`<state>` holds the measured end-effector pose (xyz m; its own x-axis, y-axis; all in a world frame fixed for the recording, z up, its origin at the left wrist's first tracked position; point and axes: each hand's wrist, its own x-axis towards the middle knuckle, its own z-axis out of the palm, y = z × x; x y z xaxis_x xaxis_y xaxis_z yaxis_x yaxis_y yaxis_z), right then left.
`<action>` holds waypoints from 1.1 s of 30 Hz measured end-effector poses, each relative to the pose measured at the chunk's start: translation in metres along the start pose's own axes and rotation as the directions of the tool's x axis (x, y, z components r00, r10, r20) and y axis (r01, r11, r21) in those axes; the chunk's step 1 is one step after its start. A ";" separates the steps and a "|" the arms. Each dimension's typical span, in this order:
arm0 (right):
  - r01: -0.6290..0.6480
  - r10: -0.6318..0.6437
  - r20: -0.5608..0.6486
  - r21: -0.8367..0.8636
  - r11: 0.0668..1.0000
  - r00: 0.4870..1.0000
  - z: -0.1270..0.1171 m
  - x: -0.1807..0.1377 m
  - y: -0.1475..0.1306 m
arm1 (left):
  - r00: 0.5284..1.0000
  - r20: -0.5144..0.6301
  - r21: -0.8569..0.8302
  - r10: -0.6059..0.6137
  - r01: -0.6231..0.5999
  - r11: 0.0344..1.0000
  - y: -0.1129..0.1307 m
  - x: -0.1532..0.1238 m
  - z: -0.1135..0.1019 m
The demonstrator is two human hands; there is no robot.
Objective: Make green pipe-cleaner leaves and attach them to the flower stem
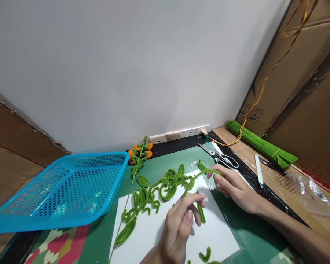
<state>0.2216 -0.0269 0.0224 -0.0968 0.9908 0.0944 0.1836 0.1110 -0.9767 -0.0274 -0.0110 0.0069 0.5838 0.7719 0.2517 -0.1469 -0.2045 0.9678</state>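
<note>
In the lower middle of the frame, a curved green chenille stem [199, 174] arches between the person's two hands, above a white sheet [218, 236] on the green-covered worktop [99, 240]. The right hand [235, 187], at centre right, pinches one end between thumb and forefinger. The left hand [176, 225], at bottom centre, has its fingers loosely bent, and the stem's other end meets the forefinger; how firmly it grips cannot be told. Short green strips [201, 214] lie beside the left hand's fingertips. Looped green leaves [169, 192] cluster along the sheet's upper and left edges. A spray with orange blossoms [139, 161] leans just beside a blue perforated basket [71, 220], which fills the left of the frame. Black-handled scissors [216, 157] lie open beyond the right hand. A bundle of green stems [261, 143] rests at right, near a large cardboard panel [302, 102].
</note>
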 end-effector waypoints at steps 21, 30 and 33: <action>-0.098 0.011 0.160 0.542 0.835 0.987 0.051 0.007 -0.009 | 0.877 -0.304 -0.324 -0.372 0.272 0.906 -0.002 0.020 -0.008; -0.112 -0.127 0.298 0.669 0.735 0.946 0.077 0.023 -0.026 | 0.852 -0.383 -0.423 -0.358 0.182 0.887 -0.003 0.023 -0.012; -0.075 -0.132 0.267 0.645 0.761 0.955 0.082 0.024 -0.027 | 0.853 -0.381 -0.432 -0.357 0.177 0.884 -0.005 0.023 -0.011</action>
<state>0.1343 -0.0120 0.0354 -0.3773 0.9109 0.1672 -0.4840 -0.0400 -0.8742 -0.0219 0.0143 0.0080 0.2458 0.9608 -0.1284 -0.3714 0.2157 0.9031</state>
